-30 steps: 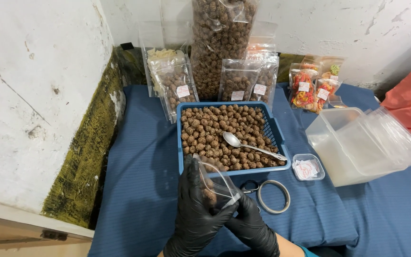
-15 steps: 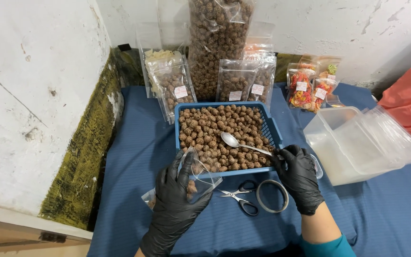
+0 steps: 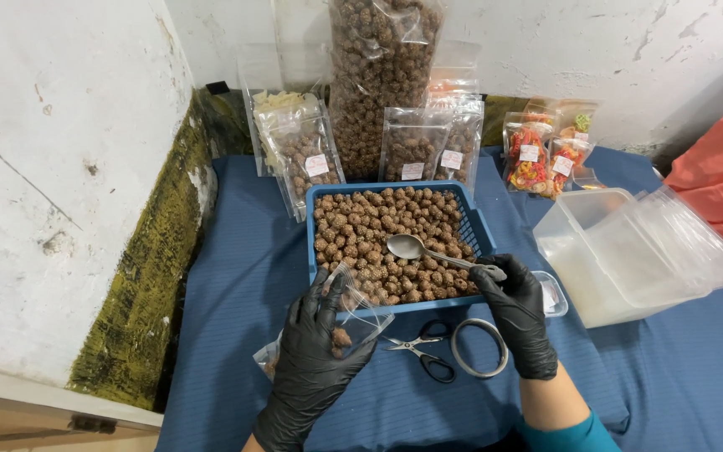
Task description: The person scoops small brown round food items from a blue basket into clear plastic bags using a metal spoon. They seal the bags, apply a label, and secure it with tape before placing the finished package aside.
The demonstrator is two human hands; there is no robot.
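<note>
Currently the left hand [image 3: 315, 368] grips an open clear pouch [image 3: 360, 314] at lower centre; the right hand [image 3: 519, 314] pinches the spoon [image 3: 428, 251] over the blue basket [image 3: 395, 238]. A sagging pouch mouth risks spilled balls.

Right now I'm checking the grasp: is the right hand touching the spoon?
Touching. The head view shows the right hand closed around the spoon handle's end, bowl over the basket.
</note>
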